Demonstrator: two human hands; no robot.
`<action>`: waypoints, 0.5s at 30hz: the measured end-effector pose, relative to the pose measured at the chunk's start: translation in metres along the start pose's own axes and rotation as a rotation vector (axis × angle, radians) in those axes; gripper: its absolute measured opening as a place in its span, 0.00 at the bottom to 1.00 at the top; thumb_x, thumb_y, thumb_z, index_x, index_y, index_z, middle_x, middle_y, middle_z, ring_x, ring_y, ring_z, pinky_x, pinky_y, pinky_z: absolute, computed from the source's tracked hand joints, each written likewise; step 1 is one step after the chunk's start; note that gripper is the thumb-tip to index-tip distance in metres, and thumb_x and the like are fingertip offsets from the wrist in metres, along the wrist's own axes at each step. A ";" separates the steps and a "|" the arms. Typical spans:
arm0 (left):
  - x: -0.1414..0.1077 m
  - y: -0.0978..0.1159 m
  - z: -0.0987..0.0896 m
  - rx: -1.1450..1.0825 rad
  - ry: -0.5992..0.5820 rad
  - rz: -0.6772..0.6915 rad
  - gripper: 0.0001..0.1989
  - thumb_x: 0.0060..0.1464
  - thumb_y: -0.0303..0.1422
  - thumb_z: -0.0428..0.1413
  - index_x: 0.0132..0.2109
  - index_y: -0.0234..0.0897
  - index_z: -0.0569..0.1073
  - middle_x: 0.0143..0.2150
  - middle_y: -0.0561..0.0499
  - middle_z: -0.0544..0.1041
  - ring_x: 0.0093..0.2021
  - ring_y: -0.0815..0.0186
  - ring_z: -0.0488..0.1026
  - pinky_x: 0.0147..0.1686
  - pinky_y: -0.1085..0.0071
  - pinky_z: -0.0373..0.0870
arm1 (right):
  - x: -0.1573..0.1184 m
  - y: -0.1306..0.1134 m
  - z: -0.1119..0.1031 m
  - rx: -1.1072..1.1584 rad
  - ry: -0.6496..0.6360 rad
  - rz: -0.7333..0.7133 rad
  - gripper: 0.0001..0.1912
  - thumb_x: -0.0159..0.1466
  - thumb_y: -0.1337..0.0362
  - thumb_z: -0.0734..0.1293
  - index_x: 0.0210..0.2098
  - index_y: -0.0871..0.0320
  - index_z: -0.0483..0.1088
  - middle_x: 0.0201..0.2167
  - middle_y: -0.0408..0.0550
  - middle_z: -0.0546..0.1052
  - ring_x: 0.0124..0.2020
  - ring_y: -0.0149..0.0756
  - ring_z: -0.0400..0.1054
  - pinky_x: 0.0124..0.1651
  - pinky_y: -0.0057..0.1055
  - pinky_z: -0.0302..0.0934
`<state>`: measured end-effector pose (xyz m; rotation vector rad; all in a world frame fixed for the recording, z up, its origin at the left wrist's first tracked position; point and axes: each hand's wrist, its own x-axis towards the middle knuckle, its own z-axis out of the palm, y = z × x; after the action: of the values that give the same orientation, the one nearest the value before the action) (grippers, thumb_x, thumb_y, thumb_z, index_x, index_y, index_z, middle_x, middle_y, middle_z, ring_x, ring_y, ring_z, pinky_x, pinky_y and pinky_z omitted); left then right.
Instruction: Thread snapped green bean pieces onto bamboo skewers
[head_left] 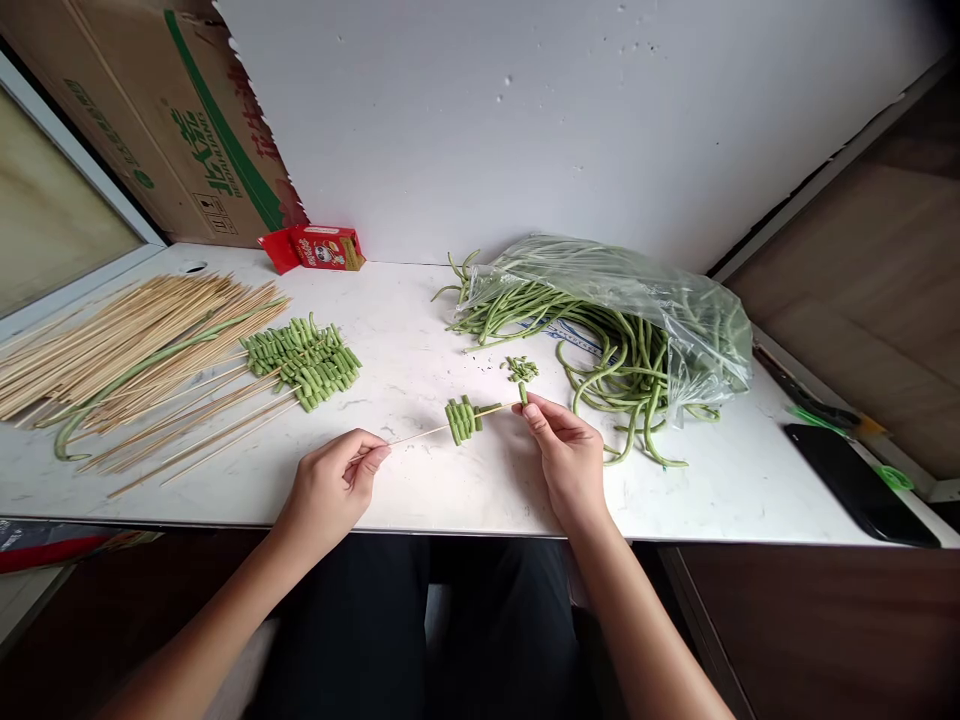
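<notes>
The skewer [442,428] carries a few bean pieces [462,418] at its middle. The left hand [334,485] pinches its blunt end, while the right hand [566,450] pinches another bean piece [523,393] at its tip.

Your left hand [334,490] and right hand [568,462] are bare, with no rings or gloves. Your forearms show no sleeves. You wear dark trousers [390,630].

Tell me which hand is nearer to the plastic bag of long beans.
The right hand. It is just left of the plastic bag, near the loose beans spilling out. The left hand is farther left, holding the skewer end.
</notes>
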<state>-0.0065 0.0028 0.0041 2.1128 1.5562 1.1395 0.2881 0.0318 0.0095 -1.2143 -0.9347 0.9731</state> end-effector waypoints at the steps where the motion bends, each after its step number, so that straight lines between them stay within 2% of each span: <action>1: 0.000 0.000 0.000 0.001 0.001 0.002 0.08 0.68 0.34 0.57 0.38 0.38 0.77 0.30 0.54 0.80 0.26 0.71 0.75 0.28 0.77 0.70 | 0.000 0.001 0.000 0.009 -0.002 0.001 0.19 0.60 0.51 0.80 0.47 0.52 0.85 0.42 0.51 0.88 0.51 0.50 0.81 0.64 0.52 0.68; 15: 0.000 -0.001 0.002 0.003 -0.001 -0.022 0.09 0.69 0.35 0.56 0.39 0.38 0.77 0.31 0.53 0.81 0.28 0.69 0.76 0.31 0.76 0.73 | 0.000 -0.002 0.002 -0.032 -0.014 -0.034 0.17 0.63 0.52 0.79 0.47 0.54 0.84 0.44 0.52 0.87 0.50 0.48 0.81 0.59 0.46 0.70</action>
<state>-0.0061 0.0038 0.0023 2.0931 1.5777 1.1295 0.2864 0.0325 0.0117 -1.2159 -0.9823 0.9439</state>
